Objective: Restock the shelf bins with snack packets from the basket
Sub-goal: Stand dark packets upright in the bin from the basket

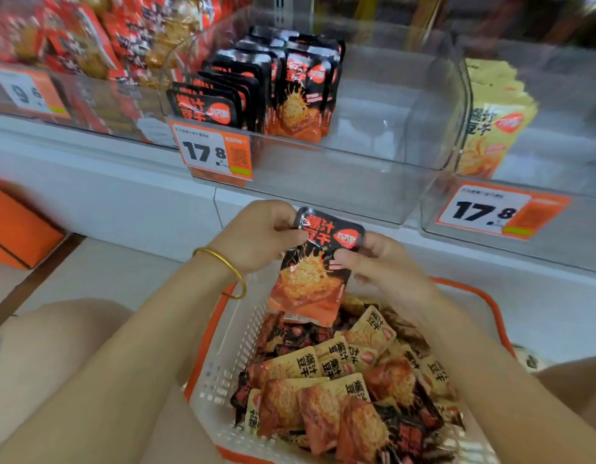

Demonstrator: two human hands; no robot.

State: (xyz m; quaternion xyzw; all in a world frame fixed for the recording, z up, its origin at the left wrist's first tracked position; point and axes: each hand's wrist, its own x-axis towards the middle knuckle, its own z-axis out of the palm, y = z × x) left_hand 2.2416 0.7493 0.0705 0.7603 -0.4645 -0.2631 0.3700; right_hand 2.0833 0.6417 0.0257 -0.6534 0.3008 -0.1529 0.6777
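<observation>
We hold one glossy black-and-orange snack packet [311, 276] upright over the white slatted plastic basket [222, 360]. Our left hand [256, 236] pinches its top left corner and our right hand [380, 262] pinches its right edge. Ahead, the clear plastic shelf bin [390, 112] holds matching black packets [256, 88] at its left.

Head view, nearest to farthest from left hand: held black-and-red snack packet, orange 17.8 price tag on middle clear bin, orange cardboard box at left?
1. black-and-red snack packet: gripped by the left hand, centre.
2. orange 17.8 price tag: ahead and above, on the middle clear bin.
3. orange cardboard box: far left, low.
</observation>
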